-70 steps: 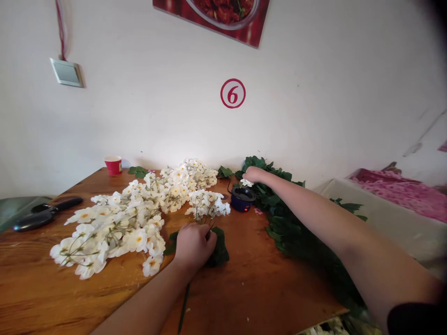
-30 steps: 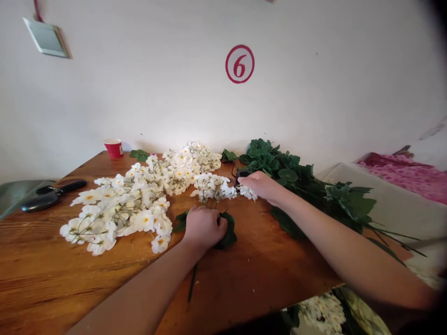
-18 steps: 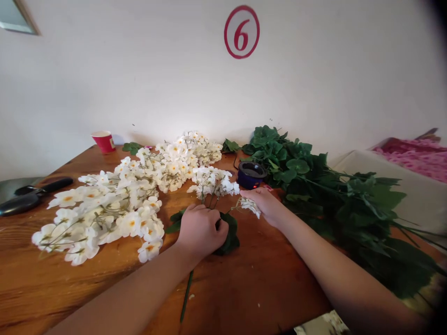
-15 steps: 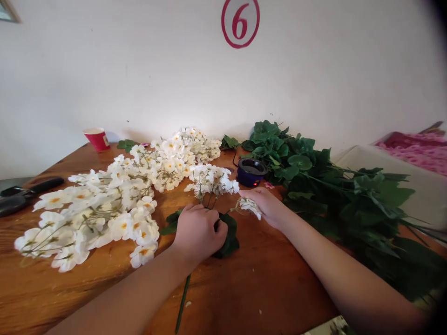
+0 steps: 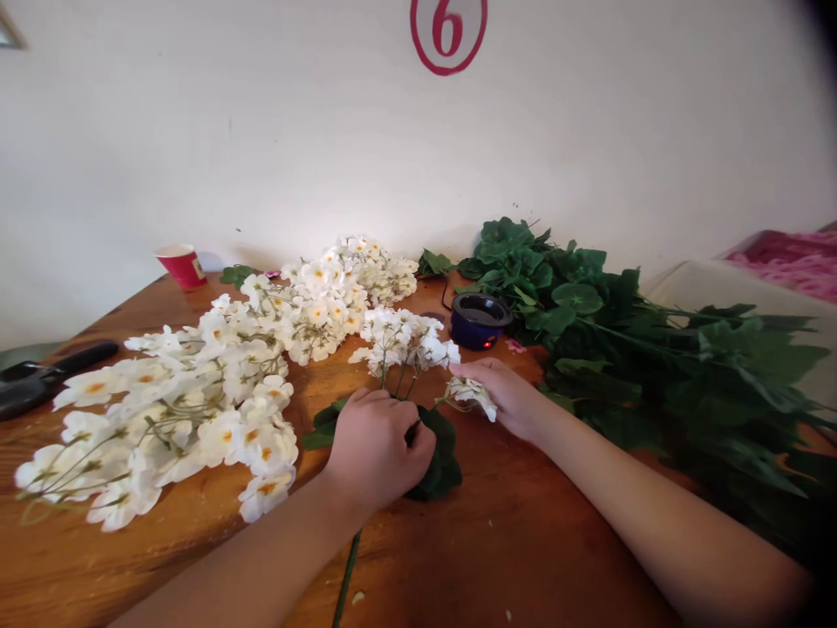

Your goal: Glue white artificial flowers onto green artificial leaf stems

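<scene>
My left hand (image 5: 381, 445) is closed around the stem of an artificial flower spray. Its green stem (image 5: 348, 576) comes out below the wrist, and dark green leaves (image 5: 441, 453) spread on both sides of the fist. Beyond the knuckles, white blossom clusters (image 5: 405, 340) stand on thin stalks. My right hand (image 5: 500, 392) is closed on a smaller white flower cluster (image 5: 475, 397) at the right of the spray; its fingertips are partly hidden by the petals. Just behind that hand sits a small dark blue pot (image 5: 480, 321) with a lit red light.
Many white artificial flowers (image 5: 228, 384) lie across the left of the wooden table (image 5: 510, 541). Green leaf stems (image 5: 588, 323) are heaped at the right. A red paper cup (image 5: 181, 266) stands at the back left, black-handled pliers or cutters (image 5: 52, 375) at the left edge.
The view has shifted slightly, so most things sit a little differently in the picture. Both hands keep their hold, the right one still at the small cluster beside the spray.
</scene>
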Motion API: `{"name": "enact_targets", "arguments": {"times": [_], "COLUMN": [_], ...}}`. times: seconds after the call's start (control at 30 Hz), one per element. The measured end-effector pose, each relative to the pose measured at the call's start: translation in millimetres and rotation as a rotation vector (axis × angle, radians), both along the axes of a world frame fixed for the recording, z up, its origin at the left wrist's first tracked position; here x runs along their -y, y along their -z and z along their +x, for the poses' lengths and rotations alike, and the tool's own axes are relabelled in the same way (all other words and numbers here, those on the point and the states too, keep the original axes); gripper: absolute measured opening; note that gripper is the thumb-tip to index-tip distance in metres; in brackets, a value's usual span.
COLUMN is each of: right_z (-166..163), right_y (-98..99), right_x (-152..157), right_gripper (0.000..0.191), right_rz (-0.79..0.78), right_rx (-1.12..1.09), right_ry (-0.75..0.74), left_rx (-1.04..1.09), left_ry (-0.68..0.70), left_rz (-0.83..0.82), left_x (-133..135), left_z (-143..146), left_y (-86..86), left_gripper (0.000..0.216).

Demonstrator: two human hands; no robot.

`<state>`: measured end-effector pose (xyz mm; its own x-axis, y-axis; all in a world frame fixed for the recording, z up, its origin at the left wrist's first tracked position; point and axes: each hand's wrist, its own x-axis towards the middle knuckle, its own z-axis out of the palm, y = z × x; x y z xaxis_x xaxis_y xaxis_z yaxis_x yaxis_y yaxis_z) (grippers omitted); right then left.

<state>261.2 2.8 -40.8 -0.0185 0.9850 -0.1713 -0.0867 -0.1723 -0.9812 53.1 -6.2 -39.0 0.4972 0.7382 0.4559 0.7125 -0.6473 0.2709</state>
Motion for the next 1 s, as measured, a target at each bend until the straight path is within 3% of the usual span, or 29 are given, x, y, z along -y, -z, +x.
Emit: {"name": "enact_targets", "arguments": {"times": [0.23,1.0], "right_z": [0.9,-4.0], "right_y": [0.6,-4.3], "right_x": [0.3,3.7], "right_gripper": [0.034,0.034], "right_rz": [0.0,-0.01], "right_rx": [-0.013,-0.067], "right_ry": [-0.034,-0.051], "left_rx": [-0.024,0.084], "left_ry": [-0.019,0.03], "left_rz": [-0.034,0.074], "left_x": [-0.1,-1.2], "left_z": [0.2,-1.0], "left_y": [-0.1,3.1], "left_gripper": [0.022,0.025]}}
